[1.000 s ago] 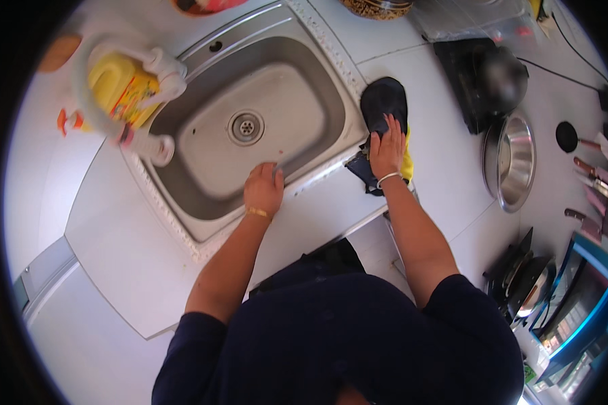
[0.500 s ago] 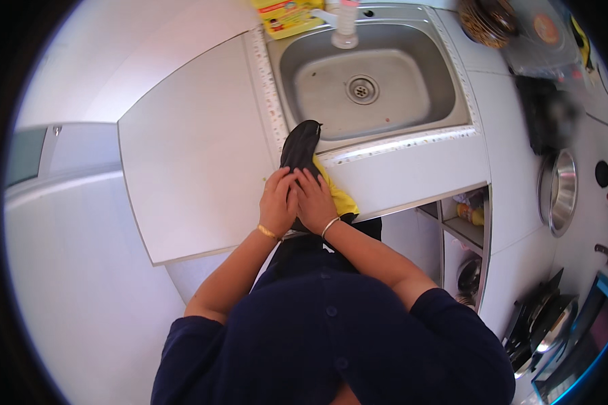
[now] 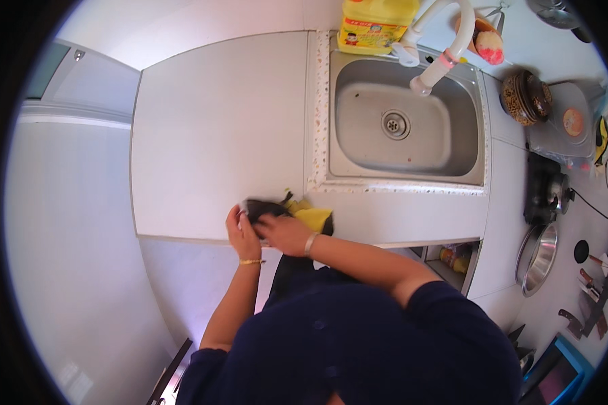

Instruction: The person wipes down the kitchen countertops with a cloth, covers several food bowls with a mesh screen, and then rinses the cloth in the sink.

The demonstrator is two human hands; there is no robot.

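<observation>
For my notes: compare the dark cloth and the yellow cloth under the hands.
The dark cloth is black and mostly covered by both hands; the yellow cloth is bright and sticks out toward the sink. The left hand touches only the dark one. Both lie bunched at the counter edge.

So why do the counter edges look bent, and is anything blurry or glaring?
Head view: fisheye lens bows the worktop edges and leaves black corners; both hands, left hand and right hand, on the dark cloth, look sharp; soft sheen inside the sink, no harsh glare.
</observation>
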